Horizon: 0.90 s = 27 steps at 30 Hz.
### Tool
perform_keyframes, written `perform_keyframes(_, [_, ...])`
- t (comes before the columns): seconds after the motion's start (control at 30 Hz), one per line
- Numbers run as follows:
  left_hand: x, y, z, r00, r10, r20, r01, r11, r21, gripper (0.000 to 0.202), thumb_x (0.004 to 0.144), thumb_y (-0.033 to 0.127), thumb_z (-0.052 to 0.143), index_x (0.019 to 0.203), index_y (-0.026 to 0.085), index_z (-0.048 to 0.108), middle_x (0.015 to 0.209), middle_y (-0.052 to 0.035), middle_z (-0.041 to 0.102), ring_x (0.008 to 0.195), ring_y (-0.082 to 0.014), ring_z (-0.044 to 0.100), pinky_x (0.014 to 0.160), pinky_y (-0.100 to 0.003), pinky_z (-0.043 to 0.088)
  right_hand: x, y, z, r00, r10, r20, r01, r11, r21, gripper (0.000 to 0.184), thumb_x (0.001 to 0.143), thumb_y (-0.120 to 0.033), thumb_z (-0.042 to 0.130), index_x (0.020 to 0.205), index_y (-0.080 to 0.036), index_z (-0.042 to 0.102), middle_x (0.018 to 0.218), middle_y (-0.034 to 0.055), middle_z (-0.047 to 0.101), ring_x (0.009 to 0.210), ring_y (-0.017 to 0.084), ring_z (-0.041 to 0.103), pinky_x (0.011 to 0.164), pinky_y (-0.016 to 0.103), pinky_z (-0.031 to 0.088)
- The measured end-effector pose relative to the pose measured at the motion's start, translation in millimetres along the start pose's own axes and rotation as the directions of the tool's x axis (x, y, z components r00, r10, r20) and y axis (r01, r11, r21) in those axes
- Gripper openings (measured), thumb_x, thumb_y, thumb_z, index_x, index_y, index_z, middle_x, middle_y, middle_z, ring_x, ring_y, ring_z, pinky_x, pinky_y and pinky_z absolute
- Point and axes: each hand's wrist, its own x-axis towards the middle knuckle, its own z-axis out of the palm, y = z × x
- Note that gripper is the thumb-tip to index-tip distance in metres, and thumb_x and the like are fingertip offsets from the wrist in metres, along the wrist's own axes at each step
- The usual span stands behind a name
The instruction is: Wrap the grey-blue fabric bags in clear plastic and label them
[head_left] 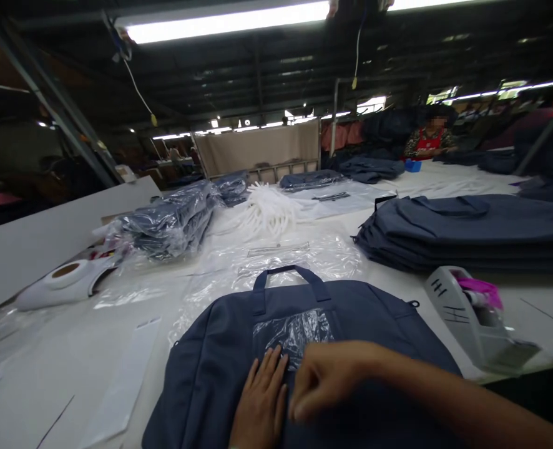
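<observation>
A dark blue fabric bag (211, 362) with a loop handle lies flat on the white table in front of me. A crinkled clear plastic piece (295, 333) sits on its middle. My left hand (260, 402) lies flat on the bag with fingers stretched toward the plastic, so it is open. My right hand (326, 377) hovers just beside it over the bag, fingers curled together in a pinch near the plastic's lower edge; what it pinches I cannot make out.
A grey tape dispenser (473, 318) stands at the right. A stack of blue bags (468, 231) lies behind it. Bagged blue items (173, 218), white hangers (269, 209), clear bags (276, 259) and another dispenser (65, 280) sit further back. A person (430, 137) works far off.
</observation>
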Motion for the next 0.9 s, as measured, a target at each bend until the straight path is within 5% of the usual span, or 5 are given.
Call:
perform_keyframes(0.07, [-4,0,11.2,1.000,0.029,0.007,-0.029,0.998,0.062,0.057,0.090,0.016,0.047,0.145,0.022,0.037,0.148,-0.0049,0.045,0.133,-0.0200,0.046,0.103,-0.039,0.049,10,13,-50,0.955,0.043,-0.295,-0.068,0.995,-0.076,0.030,0.090,-0.038,0.056,0.110,-0.022,0.073,0.112,0.0021,0.072,0.105,0.019,0.066,0.095,0.027,0.048])
perform_keyframes(0.13, [-8,-1,14.9,0.999,0.032,-0.003,-0.031,0.996,0.086,0.058,0.089,0.016,0.048,0.145,0.021,0.037,0.149,-0.0042,0.044,0.134,-0.0196,0.045,0.104,-0.038,0.049,27,38,-91,0.720,0.263,-0.643,-0.411,0.908,-0.088,0.041,0.085,-0.032,0.063,0.125,-0.022,0.063,0.136,0.0067,0.058,0.128,0.024,0.051,0.108,0.034,0.038])
perform_keyframes(0.33, [-12,-9,16.6,0.996,0.068,-0.050,-0.064,0.995,0.073,0.056,0.087,0.016,0.050,0.142,0.021,0.043,0.143,-0.0040,0.051,0.131,-0.0186,0.049,0.101,-0.033,0.051,61,82,-135,0.503,0.452,-0.737,-0.568,0.815,0.113,0.075,0.078,-0.029,0.070,0.144,-0.009,0.041,0.124,0.0208,0.063,0.113,0.032,0.062,0.097,0.043,0.047])
perform_keyframes(0.63, [-14,3,5.1,0.975,-0.179,-0.135,0.155,0.974,-0.167,0.068,0.089,0.019,0.049,0.152,0.024,0.022,0.136,-0.0065,0.059,0.120,-0.0203,0.059,0.098,-0.034,0.054,-2,39,-19,0.877,-0.058,-0.477,-0.066,0.968,-0.240,0.055,0.094,-0.038,0.051,0.146,-0.023,0.039,0.093,0.0028,0.075,0.085,0.017,0.069,0.085,0.029,0.047])
perform_keyframes(0.9, [26,-6,3.1,0.992,0.094,-0.088,-0.099,0.994,-0.053,0.066,0.089,0.019,0.049,0.151,0.024,0.026,0.136,-0.0065,0.058,0.124,-0.0255,0.056,0.098,-0.040,0.055,9,18,-7,0.947,-0.004,-0.322,-0.175,0.832,-0.527,0.021,0.088,-0.023,0.050,0.079,-0.019,0.069,0.074,0.0048,0.072,0.067,0.018,0.066,0.062,0.025,0.043])
